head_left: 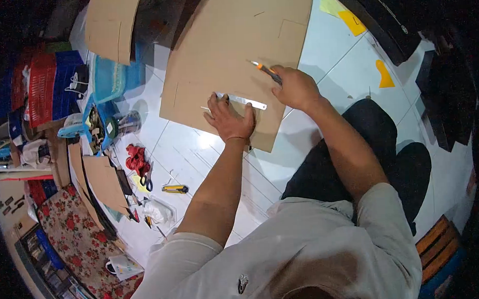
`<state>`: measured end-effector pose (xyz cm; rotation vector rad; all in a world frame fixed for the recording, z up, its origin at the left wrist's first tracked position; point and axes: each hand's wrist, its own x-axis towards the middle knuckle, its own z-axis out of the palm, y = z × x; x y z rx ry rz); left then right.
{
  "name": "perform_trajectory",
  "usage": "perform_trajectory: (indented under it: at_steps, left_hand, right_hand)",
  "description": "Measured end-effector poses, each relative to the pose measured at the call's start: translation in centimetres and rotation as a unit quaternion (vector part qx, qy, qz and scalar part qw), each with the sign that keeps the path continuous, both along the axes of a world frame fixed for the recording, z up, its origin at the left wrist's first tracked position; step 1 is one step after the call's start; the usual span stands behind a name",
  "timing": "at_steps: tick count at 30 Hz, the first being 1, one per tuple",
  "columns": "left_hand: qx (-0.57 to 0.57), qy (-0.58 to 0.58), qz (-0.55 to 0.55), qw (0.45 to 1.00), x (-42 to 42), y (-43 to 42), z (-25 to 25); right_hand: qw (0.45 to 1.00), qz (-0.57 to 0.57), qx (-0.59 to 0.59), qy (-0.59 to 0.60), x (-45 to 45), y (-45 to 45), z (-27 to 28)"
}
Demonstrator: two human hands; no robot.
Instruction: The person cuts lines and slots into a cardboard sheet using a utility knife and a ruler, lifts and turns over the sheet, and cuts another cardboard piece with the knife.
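Note:
My left hand (230, 118) lies with spread fingers over a metal ruler (256, 104), pressing it onto a large brown cardboard sheet (236, 44). Part of the ruler is hidden under the fingers. To its right, my right hand (298, 88) is closed around a craft knife (268, 72) with an orange-and-black handle. The knife's thin tip points up and left over the cardboard, beyond the ruler; whether it touches the sheet I cannot tell. A few dark lines mark the cardboard, including a drawn corner near its right edge.
On the tiled floor at left lie a yellow box cutter (175, 189), scissors (147, 183), a red cloth (137, 159) and cardboard pieces (104, 180). Blue tubs (106, 83) and a red basket (41, 88) stand farther left. Yellow cutouts (352, 22) and a black case (377, 21) lie upper right.

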<state>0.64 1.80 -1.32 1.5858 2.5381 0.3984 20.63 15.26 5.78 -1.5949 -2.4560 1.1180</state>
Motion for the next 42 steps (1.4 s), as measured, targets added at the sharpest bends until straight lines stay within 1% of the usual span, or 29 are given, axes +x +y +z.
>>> perform_trajectory:
  at_steps: [2, 4, 5, 6, 8, 9, 10, 12, 16, 18, 19, 20, 21, 23, 24, 26, 27, 28, 29, 30, 31, 32, 34, 36, 38, 39, 41, 42]
  left_hand:
    - [0.018, 0.001, -0.002, 1.0, -0.1, -0.2, -0.6]
    - [0.03, -0.011, 0.008, 0.999, -0.5, -0.1, -0.8]
    - [0.007, 0.005, 0.01, 1.0, -0.5, 0.0, -0.8]
    - [0.012, 0.014, -0.001, 1.0, -0.9, 0.0, -0.8]
    - [-0.012, -0.002, 0.01, 1.0, -1.5, 1.0, -0.7]
    - [0.014, -0.04, 0.0, 0.999, -1.6, 1.2, -0.2]
    - [0.027, -0.036, -0.017, 0.999, -1.8, 1.5, 0.0]
    - [-0.01, -0.01, -0.014, 1.0, -3.0, 1.6, 0.0]
    - [-0.032, 0.001, -0.026, 0.999, -6.8, 2.4, 1.3]
    - [-0.068, 0.021, 0.006, 0.997, -8.7, 3.1, 2.1]
    - [-0.083, 0.046, -0.012, 0.995, -9.8, 3.4, 2.3]
    - [-0.08, 0.041, -0.014, 0.996, -10.5, 3.8, 2.3]
    - [-0.05, 0.029, -0.03, 0.998, -11.0, 3.9, 2.2]
    - [0.026, 0.006, -0.035, 0.999, -11.2, 3.4, -0.3]
    - [0.027, -0.002, -0.03, 0.999, -10.8, 3.3, -0.7]
    - [0.05, 0.011, -0.015, 0.999, -9.9, 3.1, -0.7]
    - [0.041, 0.002, 0.002, 0.999, -9.6, 2.9, -0.7]
    - [0.036, 0.011, -0.009, 0.999, -9.6, 2.6, -0.6]
    - [0.038, 0.022, -0.024, 0.999, -9.8, 2.7, -0.4]
    - [0.038, 0.02, -0.014, 0.999, -10.0, 3.1, -0.1]
    - [0.037, 0.019, -0.013, 0.999, -9.8, 3.0, 0.0]
    - [0.036, 0.018, -0.013, 0.999, -9.6, 3.0, 0.1]
    - [0.041, 0.007, 0.001, 0.999, -9.4, 3.0, 0.2]
    - [0.06, 0.011, -0.01, 0.998, -9.6, 3.0, 0.0]
    - [0.055, 0.003, -0.003, 0.998, -9.6, 2.9, 0.1]
    - [0.051, -0.004, -0.003, 0.999, -9.6, 2.9, 0.0]
    - [0.033, -0.016, 0.005, 0.999, -9.6, 3.1, 0.1]
    - [0.032, -0.017, 0.006, 0.999, -9.7, 3.1, -0.1]
  right_hand:
    - [0.995, -0.076, 0.036, 0.049, -0.1, 0.4, -1.0]
    - [0.992, -0.096, 0.032, 0.07, 0.0, 0.8, -2.3]
    - [0.99, -0.109, 0.025, 0.087, 0.0, 0.9, -2.9]
    - [0.988, -0.12, 0.029, 0.095, -0.2, 0.9, -2.8]
    - [0.996, -0.079, -0.013, 0.04, -0.4, 1.2, -2.1]
    - [0.994, -0.083, 0.012, 0.076, -0.1, 0.9, -3.1]
    - [0.993, -0.092, 0.011, 0.074, -0.1, 0.9, -3.3]
    - [0.993, -0.088, 0.003, 0.078, 0.2, 1.0, -3.0]
    - [0.991, -0.092, 0.028, 0.094, 0.3, 0.5, -3.4]
    - [0.996, -0.07, 0.036, 0.046, 0.7, 0.2, -3.6]
    - [0.996, -0.072, 0.039, 0.044, 1.4, 0.0, -3.4]
    - [0.996, -0.067, 0.036, 0.036, 2.2, -0.4, -3.2]
    - [0.997, -0.059, 0.031, 0.028, 2.8, -0.8, -2.8]
    - [0.998, -0.061, 0.019, 0.005, 3.7, -1.3, -1.6]
    - [0.998, -0.065, 0.006, -0.012, 4.0, -1.3, -0.9]
    - [0.997, -0.065, 0.017, -0.026, 3.8, -0.9, 0.5]
    - [0.997, -0.067, 0.023, -0.031, 3.3, -1.2, 0.6]
    - [0.998, -0.047, 0.009, -0.038, 2.4, -2.1, 0.0]
    - [0.998, -0.051, 0.022, 0.04, 1.3, -2.0, -0.8]
    - [0.99, -0.059, 0.041, 0.119, 0.3, -1.3, -1.5]
    - [0.991, -0.042, -0.011, 0.124, -1.2, -0.8, -1.8]
    - [0.992, -0.033, -0.014, 0.12, -2.6, -0.7, -2.1]
    - [0.986, 0.053, -0.018, 0.154, -5.4, -0.6, -2.0]
    - [0.987, 0.08, -0.011, 0.14, -8.2, -0.5, -1.9]
    - [0.987, 0.115, 0.025, 0.111, -10.2, -0.5, -1.8]
    - [0.986, 0.119, 0.022, 0.112, -10.8, -0.4, -1.5]
    - [0.988, 0.14, -0.003, 0.058, -11.5, 0.0, -0.9]
    - [0.988, 0.141, -0.003, 0.057, -11.8, 0.0, -1.2]
